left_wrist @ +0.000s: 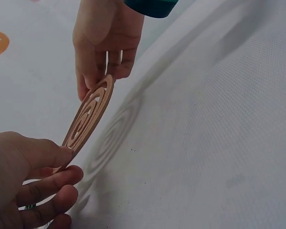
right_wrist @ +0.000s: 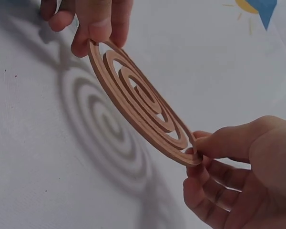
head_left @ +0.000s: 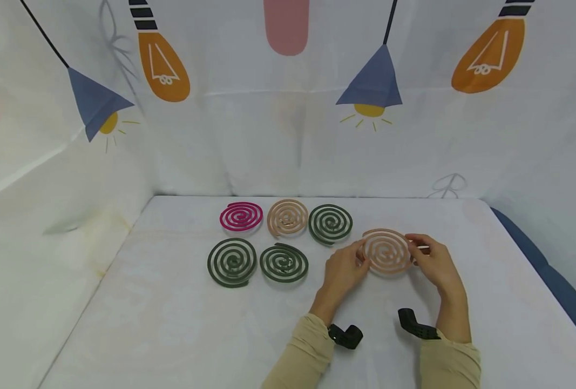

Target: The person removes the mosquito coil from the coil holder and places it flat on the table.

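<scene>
A tan mosquito coil [head_left: 387, 252] is held between both hands at the right of the table, lifted off the surface with its shadow below in the wrist views. My left hand [head_left: 344, 270] pinches its left edge between thumb and fingers. The right hand [head_left: 434, 263] pinches the opposite edge. In the left wrist view the coil [left_wrist: 89, 114] stands tilted, nearly edge-on. From the right wrist the flat spiral [right_wrist: 138, 102] shows open gaps between its turns.
To the left lie a magenta coil [head_left: 241, 216], another tan coil [head_left: 288, 218] and a green coil [head_left: 330, 223] in the back row. In front of them are two more green coils, one at the left [head_left: 231, 262] and one beside it [head_left: 284, 262]. A patterned cloth wall [head_left: 268, 146] borders the white table [head_left: 171, 335].
</scene>
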A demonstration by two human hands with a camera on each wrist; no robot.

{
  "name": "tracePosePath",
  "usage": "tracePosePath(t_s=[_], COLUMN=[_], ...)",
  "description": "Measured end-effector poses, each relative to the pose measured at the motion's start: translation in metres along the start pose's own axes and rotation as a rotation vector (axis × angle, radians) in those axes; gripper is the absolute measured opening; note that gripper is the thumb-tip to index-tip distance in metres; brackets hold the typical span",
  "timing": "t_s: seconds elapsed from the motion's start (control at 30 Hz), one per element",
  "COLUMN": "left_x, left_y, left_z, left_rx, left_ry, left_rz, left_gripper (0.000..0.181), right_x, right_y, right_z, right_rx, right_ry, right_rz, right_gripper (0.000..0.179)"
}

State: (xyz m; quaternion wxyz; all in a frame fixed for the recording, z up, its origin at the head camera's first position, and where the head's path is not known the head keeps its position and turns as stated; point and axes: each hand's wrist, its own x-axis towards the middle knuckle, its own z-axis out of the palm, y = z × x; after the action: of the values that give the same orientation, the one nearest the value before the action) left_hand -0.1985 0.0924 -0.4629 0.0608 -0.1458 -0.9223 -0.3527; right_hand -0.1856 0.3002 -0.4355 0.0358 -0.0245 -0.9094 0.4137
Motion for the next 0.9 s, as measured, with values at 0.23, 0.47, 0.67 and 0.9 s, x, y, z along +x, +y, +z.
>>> tracePosePath(t_s=[0.23, 0.47, 0.67, 0.9], left_x=[-0.0002, -0.0016, -0.0021, -0.0007], left_y=[0.0018, 0.0033, 0.0036, 0.0031], left_z=[-0.003, -0.0015, -0.0022, -0.0025], left_rx=[0.041, 0.083, 0.078, 0.063], left_ry=[-0.026, -0.037, -0.029, -0.064], left_rz=[-0.044, -0.046, -0.015, -0.005], left_gripper=[0.044, 0.04, 0.012, 0.009], right_x=[0.0014, 0.001, -0.0005, -0.0013], right_y=[0.0018, 0.0036, 0.0035, 0.0024], right_z=[0.0, 0.0007, 0.0004, 0.0], right_rx=[-0.032, -0.074, -0.073, -0.072], right_ry=[-0.047, -0.11, -0.163, -0.205], right_rz=[0.013, 0.053, 0.111, 0.157], right_gripper=[0.038, 0.041, 0.046, 0.05])
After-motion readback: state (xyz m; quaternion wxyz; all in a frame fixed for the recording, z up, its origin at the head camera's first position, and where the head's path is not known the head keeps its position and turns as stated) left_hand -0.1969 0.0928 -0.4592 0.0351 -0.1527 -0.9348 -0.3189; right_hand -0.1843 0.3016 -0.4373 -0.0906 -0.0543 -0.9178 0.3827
